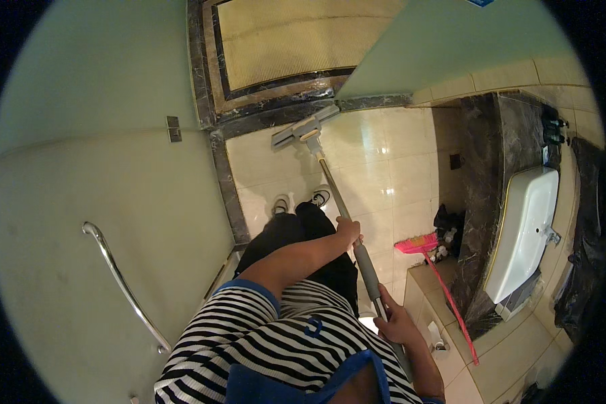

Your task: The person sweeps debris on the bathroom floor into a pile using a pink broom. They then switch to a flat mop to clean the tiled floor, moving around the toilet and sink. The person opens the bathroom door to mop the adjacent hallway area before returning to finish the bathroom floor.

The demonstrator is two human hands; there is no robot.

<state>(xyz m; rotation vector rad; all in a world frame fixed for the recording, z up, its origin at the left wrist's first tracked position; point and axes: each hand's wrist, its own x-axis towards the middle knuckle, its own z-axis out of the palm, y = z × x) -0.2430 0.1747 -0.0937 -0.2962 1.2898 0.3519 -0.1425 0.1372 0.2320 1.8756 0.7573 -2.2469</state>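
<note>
A flat sponge-type mop [308, 132] rests its grey head on the light floor tiles near the dark marble threshold. Its metal pole with a grey grip runs back toward my body. My left hand [349, 230] is closed around the pole just above the grey grip, its arm crossing my front. Farther up the handle, past the grip, my right hand [398, 320] holds the metal pole. My shoes stand on the tiles a little behind the mop head.
A pink broom [418, 244] leans at the right, near a black bag [449, 227] under the marble counter with a white sink [522, 232]. A chrome grab bar [123, 283] is on the left wall. A ribbed mat [293, 40] lies beyond the threshold. A paper holder [440, 343] is at lower right.
</note>
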